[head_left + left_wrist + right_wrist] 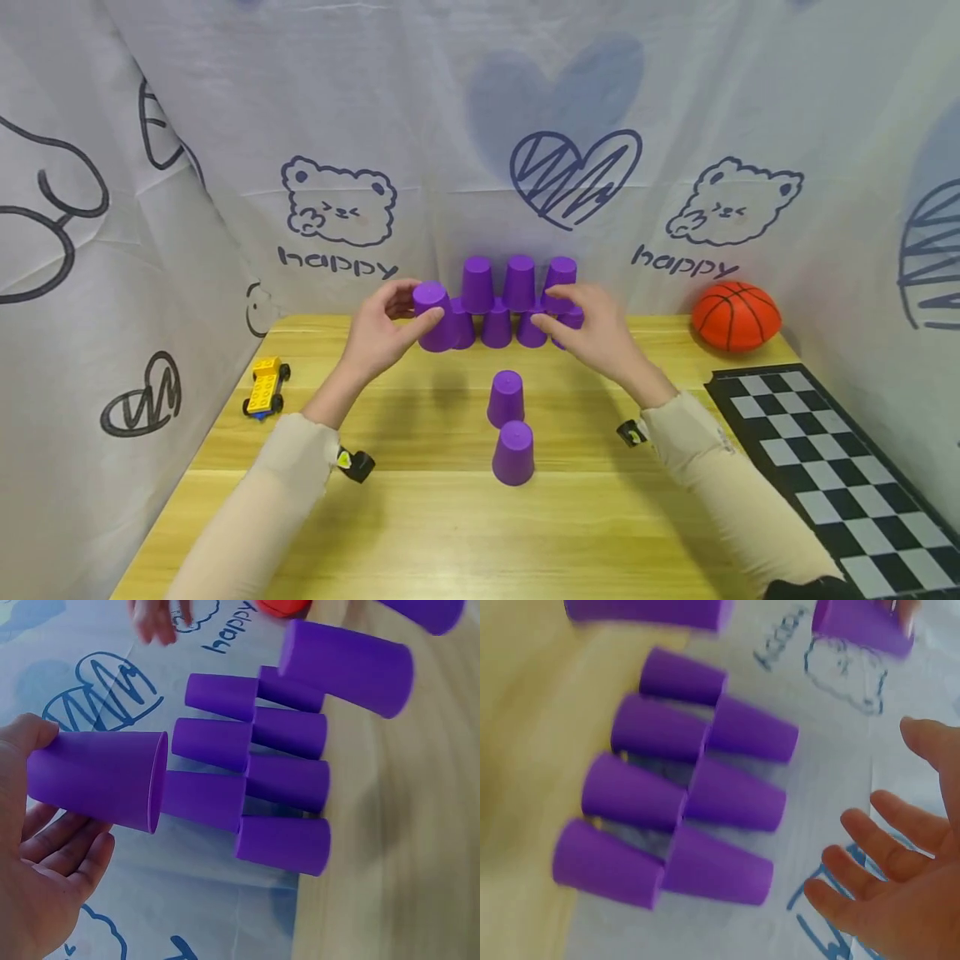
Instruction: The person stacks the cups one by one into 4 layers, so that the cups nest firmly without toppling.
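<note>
Your left hand [378, 333] grips a purple cup [435, 315] upside down at the stack [517, 304] (left end, rim down to seat), while your right hand [592, 329], fingers spread, steadies the other side.

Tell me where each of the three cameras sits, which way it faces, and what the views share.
Head: worn on the head, looking forward and down at the table; both sleeved arms show, the left hand holding a cup, the right hand by the cup stack.
Left wrist: looks past the left hand and its held cup at the cup stack.
Right wrist: looks past the right hand's open fingers at the cup stack.
Shared: all three show the cup stack.
</note>
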### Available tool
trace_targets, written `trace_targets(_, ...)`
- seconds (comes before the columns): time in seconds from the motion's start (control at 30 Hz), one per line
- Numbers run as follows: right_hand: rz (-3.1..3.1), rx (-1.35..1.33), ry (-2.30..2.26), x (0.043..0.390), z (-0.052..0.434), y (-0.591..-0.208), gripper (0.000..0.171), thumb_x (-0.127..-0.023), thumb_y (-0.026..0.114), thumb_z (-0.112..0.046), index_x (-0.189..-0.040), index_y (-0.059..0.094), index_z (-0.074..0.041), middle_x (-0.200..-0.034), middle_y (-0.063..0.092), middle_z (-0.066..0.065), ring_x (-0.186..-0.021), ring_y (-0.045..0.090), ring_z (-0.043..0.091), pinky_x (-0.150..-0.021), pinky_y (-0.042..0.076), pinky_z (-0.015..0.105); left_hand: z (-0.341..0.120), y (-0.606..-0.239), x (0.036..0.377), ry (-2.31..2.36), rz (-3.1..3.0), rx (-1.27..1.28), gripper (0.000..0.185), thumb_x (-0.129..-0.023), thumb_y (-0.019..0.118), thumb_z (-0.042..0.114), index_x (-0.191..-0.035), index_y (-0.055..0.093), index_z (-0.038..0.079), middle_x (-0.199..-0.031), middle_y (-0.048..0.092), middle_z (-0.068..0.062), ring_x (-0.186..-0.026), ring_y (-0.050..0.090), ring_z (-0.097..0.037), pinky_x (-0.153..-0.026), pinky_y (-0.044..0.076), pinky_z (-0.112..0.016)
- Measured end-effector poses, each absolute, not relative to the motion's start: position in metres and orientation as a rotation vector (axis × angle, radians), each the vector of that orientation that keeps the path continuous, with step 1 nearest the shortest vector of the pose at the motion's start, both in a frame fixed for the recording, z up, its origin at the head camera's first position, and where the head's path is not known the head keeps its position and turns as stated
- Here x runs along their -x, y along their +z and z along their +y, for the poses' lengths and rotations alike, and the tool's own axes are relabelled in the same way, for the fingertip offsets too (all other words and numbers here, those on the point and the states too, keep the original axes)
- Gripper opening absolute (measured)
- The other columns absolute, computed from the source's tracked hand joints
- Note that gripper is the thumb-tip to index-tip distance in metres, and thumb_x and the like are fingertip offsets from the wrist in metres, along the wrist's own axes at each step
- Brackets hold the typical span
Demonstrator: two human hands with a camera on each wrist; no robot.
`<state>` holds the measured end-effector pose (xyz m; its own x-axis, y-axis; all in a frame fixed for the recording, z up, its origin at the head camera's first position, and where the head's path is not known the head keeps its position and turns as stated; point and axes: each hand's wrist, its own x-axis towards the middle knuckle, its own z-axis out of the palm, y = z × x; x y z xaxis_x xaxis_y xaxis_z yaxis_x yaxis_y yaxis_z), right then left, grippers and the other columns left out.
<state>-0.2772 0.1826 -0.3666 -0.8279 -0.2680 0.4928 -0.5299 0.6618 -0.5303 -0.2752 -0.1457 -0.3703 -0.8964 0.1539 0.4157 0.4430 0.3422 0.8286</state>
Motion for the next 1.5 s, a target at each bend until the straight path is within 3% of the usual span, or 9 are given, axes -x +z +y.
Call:
trace_targets(0.17,-2.547,-0.7,1.031,0.24,0.179,-0.384,0.044,-0.092,0.083,-0.032,-0.128,0.073,-0.01,-0.13,0.074,0.011,-0.123,0.067,0.032,-0.108,0.053,0.051,-0.132,-0.36,0.293,-1.588,-2.33,0.518,0.051,-0.091,0.083,0.023,-0.132,0.063,0.001,-0.121,0.073,-0.018,-0.108,0.071,-0.029,-0.095,0.061,-0.035)
trace_targets(0.57,-2.611,-0.781,1.18,0.185,0.176,-0.43,0.045,-0.09,0.085,-0.034,-0.129,0.073,-0.015,-0.13,0.075,0.002,-0.122,0.07,0.025,-0.105,0.058,0.049,-0.093,-0.342,0.327,-1.547,-2.323,0.545,0.049,-0.092,0.082,0.026,-0.13,0.064,0.001,-0.117,0.075,-0.018,-0.105,0.071,-0.03,-0.093,0.061,-0.041)
trace_targets(0.87,-2.603,-0.874,1.219,0.171,0.174,-0.453,0.05,-0.09,0.085,-0.032,-0.133,0.07,-0.009,-0.128,0.076,0.005,-0.117,0.071,0.024,-0.098,0.061,0.048,-0.068,-0.326,0.346,-1.555,-2.352,0.47,0.05,-0.092,0.081,0.025,-0.132,0.063,0.001,-0.12,0.074,-0.02,-0.105,0.071,-0.032,-0.094,0.062,-0.041)
trace_targets(1.2,-2.632,-0.902,1.232,0.169,0.168,-0.465,0.056,-0.089,0.086,-0.034,-0.137,0.068,-0.012,-0.131,0.074,-0.002,-0.119,0.071,0.019,-0.101,0.059,0.046,-0.054,-0.32,0.363,-1.52,-2.411,0.416,0.052,-0.094,0.08,0.029,-0.137,0.061,0.004,-0.126,0.073,-0.017,-0.114,0.07,-0.03,-0.097,0.062,-0.04)
trace_targets(1.5,-2.605,-0.905,1.217,0.17,0.166,-0.464,0.046,-0.091,0.084,-0.028,-0.131,0.07,-0.011,-0.126,0.076,0.001,-0.113,0.073,0.021,-0.096,0.061,0.05,-0.048,-0.318,0.377,-1.507,-2.437,0.337,0.054,-0.095,0.08,0.028,-0.138,0.06,0.003,-0.132,0.071,-0.019,-0.121,0.07,-0.031,-0.105,0.058,-0.038)
